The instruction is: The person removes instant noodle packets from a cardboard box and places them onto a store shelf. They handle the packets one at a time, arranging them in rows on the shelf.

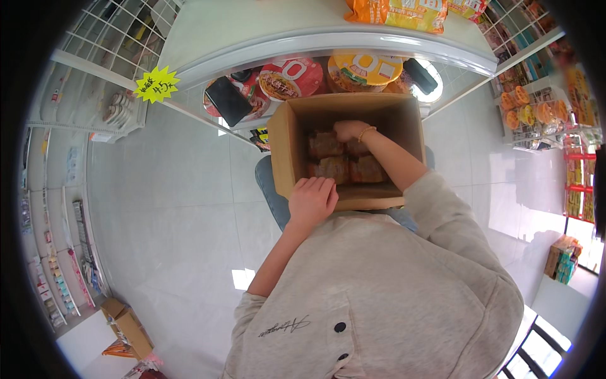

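Note:
An open cardboard box (279, 151) rests at my lap, in front of my torso. Several wrapped packets (326, 169) lie in rows at its bottom, dim in the shade of the walls. Curled over the near rim, toward the left corner, my left hand (312, 199) grips the box. My right hand (351, 130) reaches inside and touches the packets at the back; its fingertips are hidden, so whether it grasps one is unclear. A beaded bracelet circles that wrist.
Just beyond the box, instant noodle tubs (291, 78) and a black object (228, 101) sit beneath a white shelf (265, 19). Orange snack bags (397, 14) lie on that shelf. A yellow price tag (156, 85) hangs left. Stocked racks (535, 113) line both sides.

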Available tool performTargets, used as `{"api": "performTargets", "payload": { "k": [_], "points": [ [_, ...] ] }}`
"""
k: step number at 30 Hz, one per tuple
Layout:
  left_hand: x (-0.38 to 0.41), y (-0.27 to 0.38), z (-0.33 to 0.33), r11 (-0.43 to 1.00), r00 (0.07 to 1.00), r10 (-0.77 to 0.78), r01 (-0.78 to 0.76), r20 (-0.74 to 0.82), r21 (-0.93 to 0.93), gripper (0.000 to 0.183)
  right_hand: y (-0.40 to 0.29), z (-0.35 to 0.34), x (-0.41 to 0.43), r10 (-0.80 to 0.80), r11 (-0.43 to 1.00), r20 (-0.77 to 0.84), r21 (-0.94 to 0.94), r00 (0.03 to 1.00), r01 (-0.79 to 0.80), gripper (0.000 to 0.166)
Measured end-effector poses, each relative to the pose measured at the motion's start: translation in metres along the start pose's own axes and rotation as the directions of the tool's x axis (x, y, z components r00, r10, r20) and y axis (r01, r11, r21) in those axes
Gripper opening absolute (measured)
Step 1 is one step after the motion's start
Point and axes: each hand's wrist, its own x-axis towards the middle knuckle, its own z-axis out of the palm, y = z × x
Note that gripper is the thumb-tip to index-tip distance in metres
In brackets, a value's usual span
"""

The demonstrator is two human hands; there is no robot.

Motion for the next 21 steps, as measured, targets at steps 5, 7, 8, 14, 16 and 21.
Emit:
{"api": "performTargets", "payload": {
  "k": [5,7,8,14,16,21],
  "points": [
    [0.0,-0.002,-0.002,1.0,0.999,-0.015,0.014,0.032,0.018,0.007,0.025,0.085,0.028,0.098,0.95,-0.137,0.308,0.986,-0.052,0.037],
    [0.0,0.0,-0.002,0.999,0.999,-0.025,0.024,0.036,0.027,0.007,0.027,0.115,0.041,0.09,0.957,-0.086,0.283,0.992,-0.062,0.041],
    [0.002,0.0,-0.002,1.0,0.999,-0.016,0.015,0.041,0.025,0.007,0.031,0.129,0.047,0.083,0.963,-0.059,0.261,0.995,-0.065,0.043],
    [-0.008,0.0,-0.001,0.999,0.999,-0.037,0.036,0.032,0.024,0.008,-0.013,0.129,0.031,0.059,0.998,0.084,-0.025,0.995,-0.057,0.049],
    [-0.008,0.001,0.001,1.0,1.0,-0.027,0.027,0.016,0.007,0.008,-0.016,0.123,0.024,0.041,0.997,-0.029,-0.067,0.999,-0.043,0.047],
    [-0.006,0.004,0.001,0.999,0.998,-0.032,0.031,0.046,0.035,0.008,-0.011,0.132,0.038,0.021,0.985,-0.124,-0.168,0.992,-0.042,0.042]
  ]
}}
